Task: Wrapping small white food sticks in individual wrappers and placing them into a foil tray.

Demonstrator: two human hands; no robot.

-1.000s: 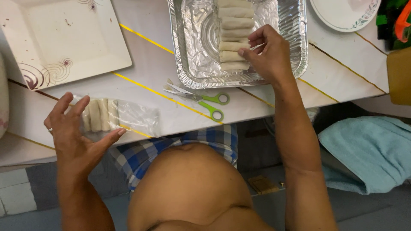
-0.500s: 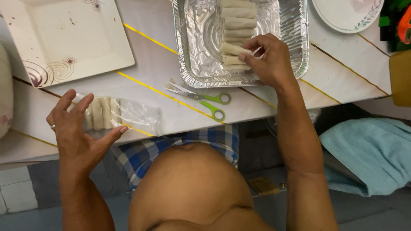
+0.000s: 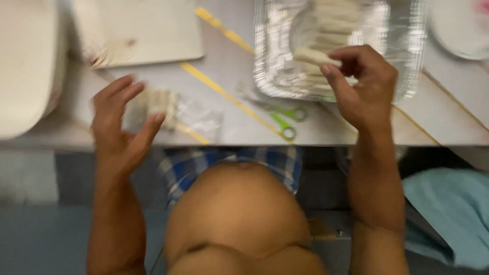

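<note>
The fingers of the right hand are closed around one pale roll. The thumb is below it and the other fingers are above, so the roll sticks out to the left side of the hand. The roll is held above the near part of the foil tray, just over the row of other pale rolls that lie inside the tray. I cannot tell if the held roll touches them, because the picture is blurred.

The fingers of the left hand are spread open and hold nothing. This hand is raised above the near edge of the table. Just behind its fingertips there is a clear plastic bag lying flat on the table, with some more pale rolls inside its left end. If the hand touches the bag, I cannot say.

Between the two hands, scissors with green handles lie on the table, just beside the near rim of the foil tray. Yellow stripes run diagonally over the table top. A square white plate stands behind the bag, and a round white plate is at the far right. A large pale object fills the left edge. Below the table, on the right, a light blue cloth is seen.
</note>
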